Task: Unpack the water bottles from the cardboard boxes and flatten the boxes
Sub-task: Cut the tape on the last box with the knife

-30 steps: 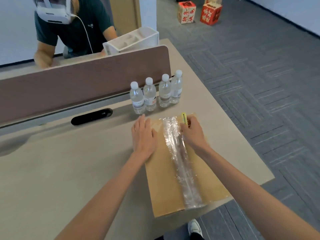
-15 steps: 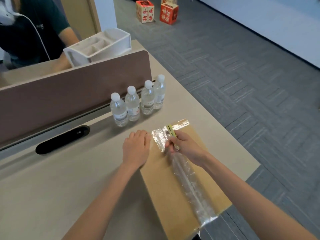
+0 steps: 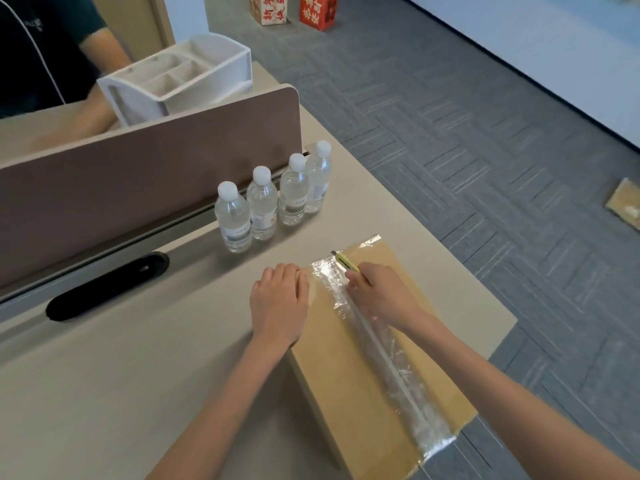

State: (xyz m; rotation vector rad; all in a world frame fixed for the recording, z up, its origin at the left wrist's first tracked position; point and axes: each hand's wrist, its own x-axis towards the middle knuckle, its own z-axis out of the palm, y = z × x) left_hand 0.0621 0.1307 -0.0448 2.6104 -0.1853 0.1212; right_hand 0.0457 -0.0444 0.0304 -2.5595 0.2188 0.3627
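Lower centre-right of frame: the cardboard box (image 3: pixel 339 382) is set on the tabletop (image 3: pixel 138 375), lid shut, with its lower-right corner apparently carried past the tabletop edge. Its long axis is run diagonally, from about frame centre down to the lower right, and the clear tape seam (image 3: pixel 386 362) is laid along that same line. The left hand (image 3: pixel 280 306) is laid flat on the box's upper-left corner, fingers straight, nothing held; the box is judged to be pinned by it. The right hand (image 3: pixel 384 296) is closed round a yellow utility knife (image 3: pixel 346 263), just right of the left hand, on the upper end of the seam. The knife is pointed toward the upper left of the frame, roughly in line with the seam, tip near the box's far edge. Nearly the whole seam is thus left below and right of the blade, so the cut is expected to be drawn along the long axis toward the lower right; the right hand is the nearer one and is placed for it. Whether the blade is sunk into the tape cannot be told. Four water bottles (image 3: pixel 262 206) are stood upright in a row just above frame centre, above the box and apart from it, against the foot of the brown divider (image 3: pixel 149 174).
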